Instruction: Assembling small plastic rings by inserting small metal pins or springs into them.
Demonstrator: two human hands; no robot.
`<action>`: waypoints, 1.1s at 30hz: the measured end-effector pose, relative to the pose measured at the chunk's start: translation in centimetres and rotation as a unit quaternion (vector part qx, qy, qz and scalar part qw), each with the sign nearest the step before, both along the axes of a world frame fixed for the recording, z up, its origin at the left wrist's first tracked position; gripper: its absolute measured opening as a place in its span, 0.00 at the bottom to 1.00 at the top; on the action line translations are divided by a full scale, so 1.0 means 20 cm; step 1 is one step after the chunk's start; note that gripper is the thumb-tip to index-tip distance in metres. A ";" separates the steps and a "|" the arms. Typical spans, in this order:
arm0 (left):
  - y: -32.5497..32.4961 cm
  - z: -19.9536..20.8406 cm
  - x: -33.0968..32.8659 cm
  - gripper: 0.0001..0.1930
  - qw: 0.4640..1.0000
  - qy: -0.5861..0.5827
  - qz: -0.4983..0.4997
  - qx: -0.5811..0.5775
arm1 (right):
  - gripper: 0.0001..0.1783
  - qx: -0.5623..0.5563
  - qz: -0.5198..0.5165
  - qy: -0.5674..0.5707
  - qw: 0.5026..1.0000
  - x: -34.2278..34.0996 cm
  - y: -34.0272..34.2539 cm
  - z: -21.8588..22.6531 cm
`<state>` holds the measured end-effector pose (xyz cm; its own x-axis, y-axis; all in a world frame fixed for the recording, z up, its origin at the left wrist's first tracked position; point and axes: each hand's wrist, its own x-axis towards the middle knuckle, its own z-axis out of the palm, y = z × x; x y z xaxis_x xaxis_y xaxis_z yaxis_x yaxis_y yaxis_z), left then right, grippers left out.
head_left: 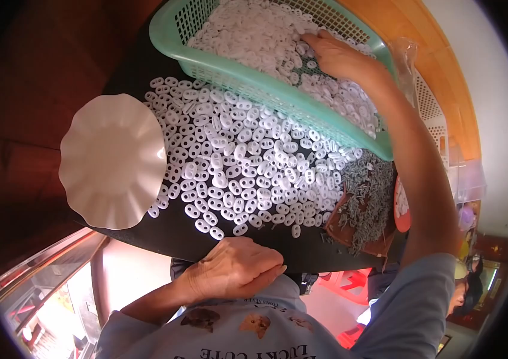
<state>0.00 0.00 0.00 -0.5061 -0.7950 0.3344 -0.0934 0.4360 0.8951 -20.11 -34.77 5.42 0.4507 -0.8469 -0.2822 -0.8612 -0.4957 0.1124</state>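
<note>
Green basket (266, 88) holds 2-holed pieces (242, 33); right hand (339, 55) inside, grip unclear; left hand (236, 267) fisted.

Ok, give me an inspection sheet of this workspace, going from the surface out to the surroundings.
Surface: black table, strewn with white two-holed ovals.
Job's things: more ovals heaped in the green basket.
Clutter: scalloped dish at left; grey bits piled on a brown tray at right.
Hands: right hand in the basket, fingertips among the ovals, grip unclear; left hand curled at the table's near edge, palm hidden.
Cables: nothing seen.
Surroundings: red stool beyond the near edge; another person at far right.
</note>
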 end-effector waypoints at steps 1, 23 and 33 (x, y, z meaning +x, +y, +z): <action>0.00 0.00 0.00 0.04 1.000 0.004 -0.001 0.000 | 0.36 -0.012 0.037 -0.047 0.998 0.02 0.01 -0.01; 0.00 0.03 0.00 0.05 1.000 0.001 0.001 0.013 | 0.23 0.076 0.000 -0.023 0.997 -0.09 0.23 0.14; 0.00 0.02 0.01 0.05 1.000 0.008 0.003 0.013 | 0.34 -0.031 0.045 -0.070 0.996 -0.04 0.26 0.13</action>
<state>0.11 -0.09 0.42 -0.4965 -0.8061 0.3220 -0.0809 0.4123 0.9075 -20.91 -29.50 8.07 0.5568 -0.8152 -0.1594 -0.8228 -0.5676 0.0285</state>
